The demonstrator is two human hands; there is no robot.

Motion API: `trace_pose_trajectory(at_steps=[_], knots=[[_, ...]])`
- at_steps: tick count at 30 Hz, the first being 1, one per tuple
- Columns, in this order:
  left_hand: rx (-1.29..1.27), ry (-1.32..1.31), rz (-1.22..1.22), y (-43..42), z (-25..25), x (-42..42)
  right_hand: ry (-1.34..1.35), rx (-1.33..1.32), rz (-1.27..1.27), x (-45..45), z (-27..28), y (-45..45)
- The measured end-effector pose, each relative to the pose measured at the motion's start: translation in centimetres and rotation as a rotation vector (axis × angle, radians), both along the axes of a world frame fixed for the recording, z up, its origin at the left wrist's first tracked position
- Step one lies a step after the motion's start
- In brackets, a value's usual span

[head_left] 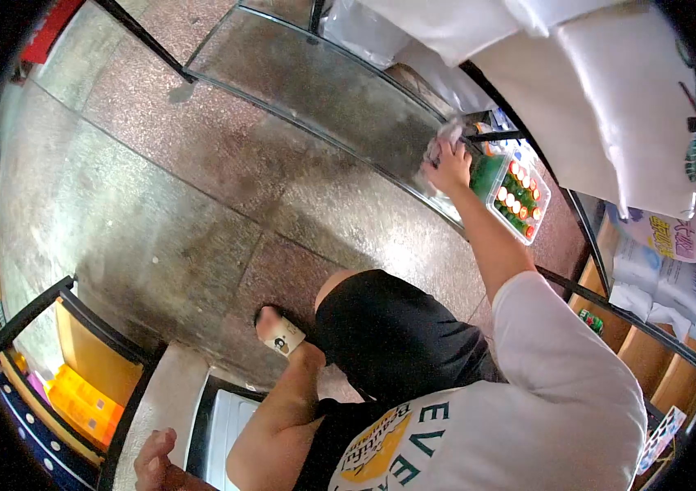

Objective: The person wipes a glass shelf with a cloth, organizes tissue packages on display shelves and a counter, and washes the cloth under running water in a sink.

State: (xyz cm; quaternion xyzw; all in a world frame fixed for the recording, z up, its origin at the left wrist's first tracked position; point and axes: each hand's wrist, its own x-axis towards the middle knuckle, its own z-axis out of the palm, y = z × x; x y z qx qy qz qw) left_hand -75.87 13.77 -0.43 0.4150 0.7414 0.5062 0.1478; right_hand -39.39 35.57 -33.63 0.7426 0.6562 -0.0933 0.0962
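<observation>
My right hand [450, 170] reaches out at the upper right, its fingers pressed on a crumpled greyish cloth [444, 141]. That cloth lies at the end of a long glass shelf pane [307, 78] with a dark frame. Just beside the hand stands a clear plastic box [520, 196] of small green bottles with red and white caps. Low at the left edge, my left hand [156, 461] hangs with loosely bent fingers and holds nothing.
A dark-framed rack with yellow packs [82, 401] stands at lower left. White sheeting [601, 90] hangs at upper right, above wrapped paper packs [659, 278] and a green can [590, 321]. A slippered foot [281, 331] rests on the stone-tiled floor [201, 204].
</observation>
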Motion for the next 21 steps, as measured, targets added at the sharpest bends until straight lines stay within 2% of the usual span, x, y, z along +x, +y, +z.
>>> trace_pose_trajectory(at_steps=[8, 10, 11, 12, 14, 16, 18, 21], knots=[[0.03, -0.121, -0.036, -0.8, 0.3, -1.9, 0.016, -0.055, -0.026, -1.5, 0.6, -7.6], [-0.147, 0.202, -0.055, 0.2, -0.8, -3.3, 0.04, -0.058, 0.153, -1.4, 0.6, -8.6], [-0.166, 0.215, -0.086, 1.4, -1.1, -3.3, 0.045, -0.054, 0.177, -2.3, 1.3, -8.8], [-0.187, 0.231, -0.108, 3.6, -1.4, -3.2, 0.247, -0.267, 0.05, -3.9, 3.0, -8.5], [-0.124, 0.297, -0.152, 5.5, -5.6, -4.4, 0.535, -0.484, -0.027, -8.3, 6.7, -8.6], [-0.287, 0.217, -0.17, 6.2, -8.0, -5.0, 0.579, -0.344, 0.429, -13.7, 8.3, -7.9], [-0.471, 0.164, -0.179, 5.1, -12.2, -5.0, 0.769, -0.392, 0.346, -20.8, 12.7, -7.1], [-0.825, 0.025, -0.137, 1.5, -16.7, -5.1, 0.891, -0.428, 0.411, -29.4, 18.3, -6.2]])
